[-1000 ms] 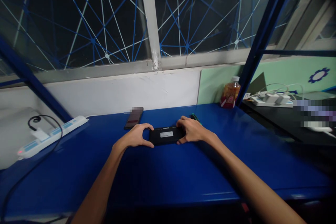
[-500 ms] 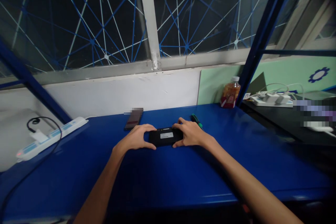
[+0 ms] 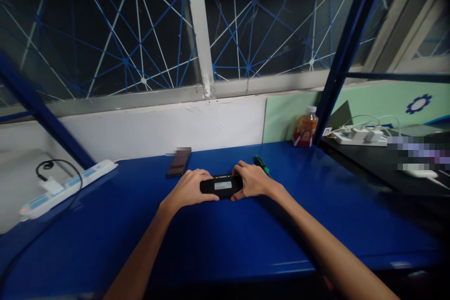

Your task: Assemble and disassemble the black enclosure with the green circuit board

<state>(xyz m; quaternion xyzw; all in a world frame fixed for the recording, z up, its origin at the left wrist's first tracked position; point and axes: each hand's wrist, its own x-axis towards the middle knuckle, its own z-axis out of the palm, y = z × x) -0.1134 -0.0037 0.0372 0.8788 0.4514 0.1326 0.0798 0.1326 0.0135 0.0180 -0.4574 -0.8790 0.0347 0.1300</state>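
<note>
Left hand (image 3: 191, 186), half-curled, grips the 9 o'clock end of the black rectangular device (image 3: 222, 187): long axis 9-to-3 o'clock, labelled face visible, yellow-marked edge toward 12 o'clock. Right hand (image 3: 253, 180), half-curled, grips its 3 o'clock end.

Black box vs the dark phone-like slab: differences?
Hold: left hand and right hand grip the black box at its ends; the slab lies unheld.
Pose: the box's long side runs left-right; the slab's runs front-to-back.
Place: the slab is nearer the wall than the box.
Shared: dark, roughly rectangular.
</note>
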